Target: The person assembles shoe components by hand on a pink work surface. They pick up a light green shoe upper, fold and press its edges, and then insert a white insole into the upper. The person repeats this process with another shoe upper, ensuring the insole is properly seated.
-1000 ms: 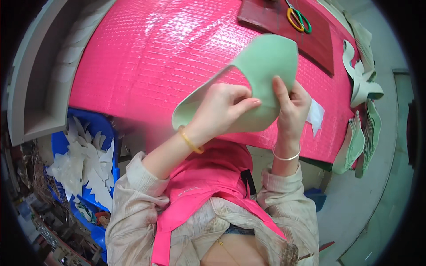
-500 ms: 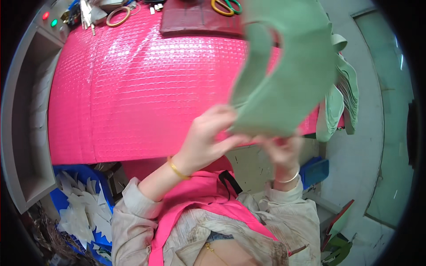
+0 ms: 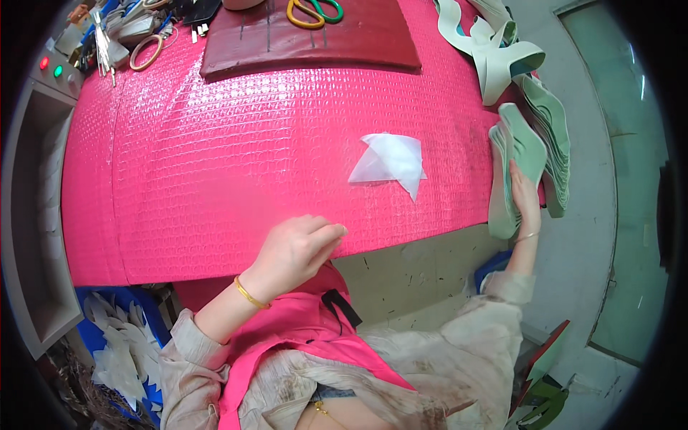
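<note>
At the table's right edge, my right hand (image 3: 525,195) reaches onto a pile of light green, strap-shaped fabric-like pieces (image 3: 504,204). Its fingers lie along the top green piece (image 3: 527,143) and grip its edge; the thumb is hidden. My left hand (image 3: 302,247) hovers at the table's front edge, fingers curled into a loose fist. Whether anything small is inside it is hidden. Beyond it, a translucent white sheet piece (image 3: 390,159) with pointed corners lies on the pink table cover (image 3: 236,172).
A second green pile (image 3: 555,150) and loose green strips (image 3: 494,54) lie at the right. At the back are a dark red pad (image 3: 337,54), scissors (image 3: 308,16) and a tape roll (image 3: 147,54). A blue bin (image 3: 154,315) of white scraps stands lower left.
The green piece that both hands held over the table is now at the pile on the right, under my right hand. My left hand has let go and moved left. The white sheet has come into view.
</note>
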